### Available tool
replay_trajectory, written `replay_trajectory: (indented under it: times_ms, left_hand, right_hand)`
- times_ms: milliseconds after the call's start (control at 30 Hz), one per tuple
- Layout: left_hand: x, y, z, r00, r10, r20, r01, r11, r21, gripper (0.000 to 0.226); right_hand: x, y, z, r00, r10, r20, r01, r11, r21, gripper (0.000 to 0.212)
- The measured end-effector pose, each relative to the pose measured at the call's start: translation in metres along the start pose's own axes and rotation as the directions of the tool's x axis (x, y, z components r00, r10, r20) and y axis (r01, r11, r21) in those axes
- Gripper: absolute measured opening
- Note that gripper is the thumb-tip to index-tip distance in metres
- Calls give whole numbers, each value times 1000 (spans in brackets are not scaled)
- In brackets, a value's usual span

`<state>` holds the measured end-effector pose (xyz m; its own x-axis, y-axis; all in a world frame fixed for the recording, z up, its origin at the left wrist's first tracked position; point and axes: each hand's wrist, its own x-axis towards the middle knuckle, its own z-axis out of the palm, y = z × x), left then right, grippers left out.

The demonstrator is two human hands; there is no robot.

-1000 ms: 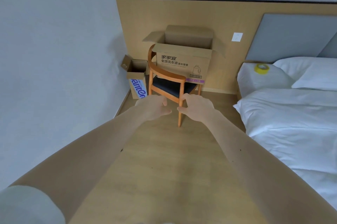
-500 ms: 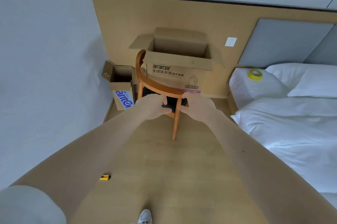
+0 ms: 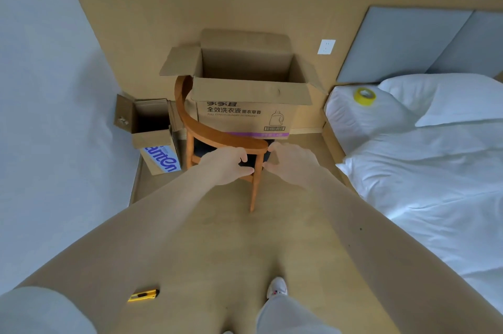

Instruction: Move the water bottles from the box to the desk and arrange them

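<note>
Done: nothing yet; no bottles seen.
Hands: left hand point(image 3: 227, 165) and right hand point(image 3: 291, 163) loose, fingers half bent, holding nothing.
To do: get bottles from big box point(image 3: 245, 116).

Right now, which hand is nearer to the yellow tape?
Right. The right hand is between the chair leg and the bed, with the tape up and to its right. The left hand is across that leg, farther away.
</note>
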<state>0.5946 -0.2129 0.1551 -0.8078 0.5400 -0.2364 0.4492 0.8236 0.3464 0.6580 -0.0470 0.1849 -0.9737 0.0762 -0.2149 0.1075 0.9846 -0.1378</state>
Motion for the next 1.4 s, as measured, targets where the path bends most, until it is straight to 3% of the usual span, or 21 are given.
replay_trajectory:
  times_ms: [333,733,1000,1233,1400]
  left_hand:
    - [108,-34,-28,996,-78,36,76,996,49,38]
    - [296,-31,-92,985,-143,-100,149,987,54,44]
    - [349,-49,-105,962,-232,-145,244,968,65,48]
    - [389,-84,-112,953,-205,-221,203,979,-34,34]
    - [440,-115,-130,964,-173,-203,164,985,-62,37]
  right_hand:
    - [137,24,-6,999,-49,-8,50,994,99,46]
    - [317,109,-41,999,-27,-43,35,982,183,48]
    - [389,116,-49,993,-94,-73,108,970,220,47]
    - [437,115,-39,988,-23,-150,71,944,322,48]
    - [480,116,-38,992,46,-114,-7,947,321,50]
